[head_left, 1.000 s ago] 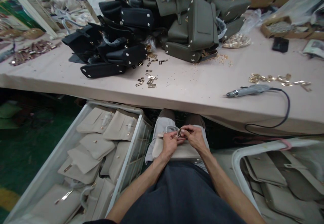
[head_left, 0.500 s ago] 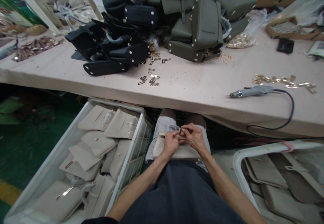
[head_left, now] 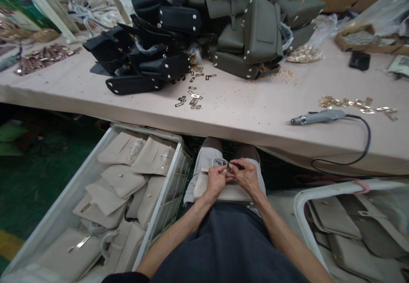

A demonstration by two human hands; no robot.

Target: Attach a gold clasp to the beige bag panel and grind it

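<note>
Pink tabletop (head_left: pixel 243 108) piled with dark bags (head_left: pixel 153 57) | cream bag (head_left: pixel 223 192) lies on the lap below its edge | left hand (head_left: pixel 216 180) and right hand (head_left: pixel 245 175) both pinch a small clasp (head_left: pixel 228 168) at the bag's top | I'd hold fingertips close and brace the bag on the lap.

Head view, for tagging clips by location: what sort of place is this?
Probably a handbag workshop: piled olive-green leather handbags, loose gold metal fittings on the pink worktable, a grey corded screwdriver.

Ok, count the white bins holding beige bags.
2. The left bin sits below the table edge, at the person's left; the right bin is opposite, partly cut off. More may be hidden.
</note>
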